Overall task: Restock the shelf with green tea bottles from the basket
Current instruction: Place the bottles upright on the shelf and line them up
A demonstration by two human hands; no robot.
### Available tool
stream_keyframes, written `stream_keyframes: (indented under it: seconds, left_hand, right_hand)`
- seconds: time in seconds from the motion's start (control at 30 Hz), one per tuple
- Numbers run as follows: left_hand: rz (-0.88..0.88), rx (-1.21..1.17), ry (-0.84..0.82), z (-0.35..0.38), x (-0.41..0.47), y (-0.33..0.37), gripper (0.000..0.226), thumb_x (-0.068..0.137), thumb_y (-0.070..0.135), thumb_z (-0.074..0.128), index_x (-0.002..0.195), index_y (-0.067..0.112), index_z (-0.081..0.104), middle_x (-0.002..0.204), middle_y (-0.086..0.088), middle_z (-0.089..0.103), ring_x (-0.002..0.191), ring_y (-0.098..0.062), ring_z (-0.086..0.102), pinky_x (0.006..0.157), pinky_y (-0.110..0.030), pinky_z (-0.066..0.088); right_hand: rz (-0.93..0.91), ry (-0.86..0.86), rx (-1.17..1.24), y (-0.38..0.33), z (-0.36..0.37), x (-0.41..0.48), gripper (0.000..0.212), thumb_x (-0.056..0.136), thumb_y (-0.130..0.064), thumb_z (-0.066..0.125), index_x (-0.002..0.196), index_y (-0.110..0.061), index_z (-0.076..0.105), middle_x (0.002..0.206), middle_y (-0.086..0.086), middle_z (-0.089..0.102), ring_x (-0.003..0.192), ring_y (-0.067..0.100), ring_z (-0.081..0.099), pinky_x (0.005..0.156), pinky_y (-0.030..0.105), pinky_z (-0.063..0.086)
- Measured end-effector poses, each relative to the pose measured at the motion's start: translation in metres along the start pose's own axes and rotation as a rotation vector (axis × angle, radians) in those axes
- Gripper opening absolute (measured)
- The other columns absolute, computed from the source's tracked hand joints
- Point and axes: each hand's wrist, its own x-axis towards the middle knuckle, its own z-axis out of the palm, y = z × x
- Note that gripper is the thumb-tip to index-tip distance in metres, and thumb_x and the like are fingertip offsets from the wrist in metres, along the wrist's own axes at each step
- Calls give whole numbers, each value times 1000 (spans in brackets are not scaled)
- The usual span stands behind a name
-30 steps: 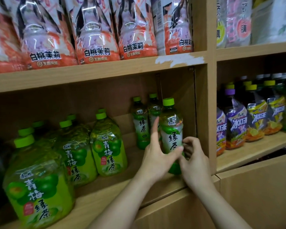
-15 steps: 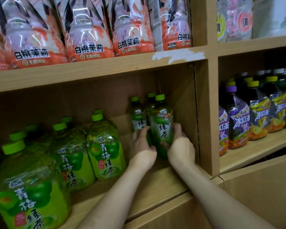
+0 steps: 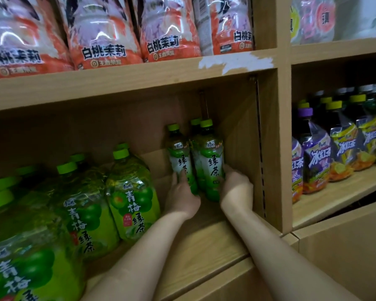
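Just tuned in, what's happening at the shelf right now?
A person is restocking small green tea bottles in the middle shelf bay. The left hand is on the left green tea bottle and the right hand is against the front right bottle, which stands upright deep in the bay beside the wooden divider. Another bottle cap shows behind. Large green plum tea bottles fill the bay's left side. The basket is not in view.

shelf (image 3: 206,240) front free, big bottles (image 3: 132,192) block left
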Motion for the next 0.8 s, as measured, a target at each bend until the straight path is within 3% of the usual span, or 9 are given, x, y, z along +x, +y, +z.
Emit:
stream_keyframes:
  seconds: [0.17,0.23,0.33,0.43,0.53,0.57,0.67,0.8]
  left_hand:
    - [0,-31,21,-8,-12,5,79,89,13,56,152,21,9,161,1,3,146,-21,15,114,-31,22]
    - [36,-64,26,-13,-23,8,77,89,11,55,152,23,14,161,2,7,146,-19,14,115,-28,18]
    - [122,-156,71,-23,-51,13,71,86,9,56,149,26,28,159,6,18,144,-14,20,114,-21,16]
    - [231,-186,159,-43,-86,11,62,85,8,56,142,29,42,152,11,31,138,-8,33,113,-20,24]
    - [296,-210,244,-67,-117,-1,55,84,8,56,134,30,52,144,10,42,118,6,45,105,-32,43]
    - [303,-212,275,-76,-128,-6,53,84,7,56,132,30,54,142,10,45,112,10,47,101,-33,46]
    - [339,-225,415,-110,-166,-23,47,83,3,57,124,25,62,133,11,51,119,1,50,93,-30,51]
    - [330,-104,665,-159,-224,-61,38,82,11,55,118,21,65,122,9,57,115,-4,54,86,-29,54]
  right_hand:
    - [-97,77,23,-10,-12,-25,62,84,-6,58,139,-26,37,133,9,45,106,34,58,83,40,52]
    - [-241,11,92,-14,-9,-30,62,82,-8,59,138,-27,41,136,5,44,109,30,57,85,37,52]
    - [-181,-162,123,-11,-4,-24,66,83,-10,59,142,-30,38,142,4,38,120,28,52,97,37,48]
    - [-122,-221,97,-8,-8,-24,70,82,-8,61,144,-31,35,145,6,32,124,29,49,101,36,46]
    - [-69,-221,251,-22,-17,-36,69,82,-4,61,143,-28,38,146,10,34,126,31,47,107,37,41]
    - [-59,-207,324,-31,-21,-43,65,83,-5,62,141,-26,40,144,9,38,125,30,49,107,38,41]
    - [-144,-194,522,-69,-37,-80,48,86,-13,63,131,-22,51,125,2,58,112,17,55,96,30,45]
    - [-310,-371,772,-123,-45,-155,37,84,-21,68,119,-29,58,103,-9,65,92,4,64,81,25,53]
